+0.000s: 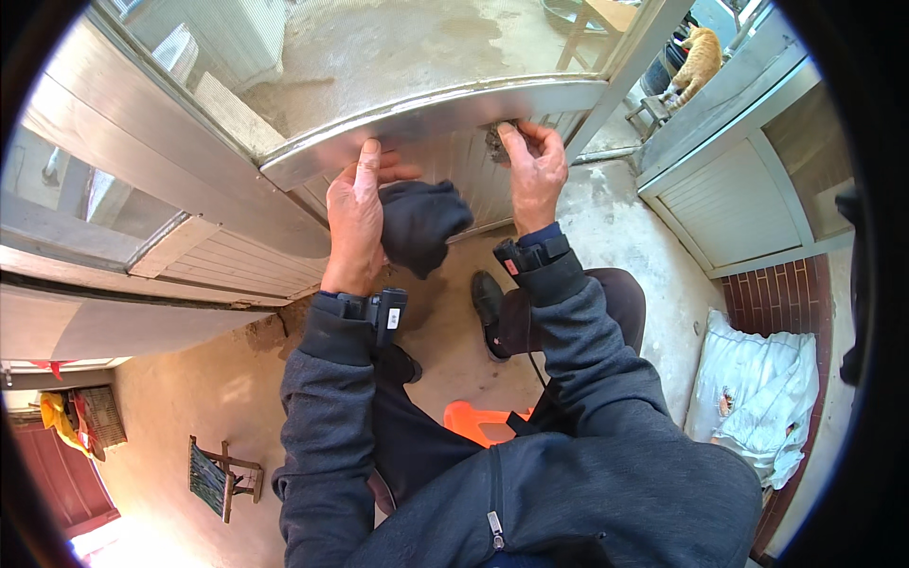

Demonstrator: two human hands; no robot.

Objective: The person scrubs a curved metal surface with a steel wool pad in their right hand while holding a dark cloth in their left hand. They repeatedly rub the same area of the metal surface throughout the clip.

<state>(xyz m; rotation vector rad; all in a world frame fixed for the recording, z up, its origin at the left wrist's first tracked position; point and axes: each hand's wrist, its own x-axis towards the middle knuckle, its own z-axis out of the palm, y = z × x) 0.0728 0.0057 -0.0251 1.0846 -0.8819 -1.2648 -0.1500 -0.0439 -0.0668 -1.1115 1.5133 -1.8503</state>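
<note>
My left hand (362, 206) holds a bunched dark cloth (425, 221) low against its palm. Its thumb and outstretched fingers are at the metal middle rail (433, 126) of a glazed door. In my right hand (534, 167) is a dark grey scouring pad (497, 145), apparently steel wool, pinched between thumb and fingers. The pad is at the rail's lower edge, over the ribbed lower door panel (469, 188). Part of the pad is hidden behind the thumb and fingers.
Beneath me is an orange plastic stool (472, 419). A folding stool (224, 479) stands on the floor at lower left, and a white woven sack (756, 390) leans by the tiled wall at right. Beyond the doorway, an orange cat (699, 60) is by a small wooden stool (650, 113).
</note>
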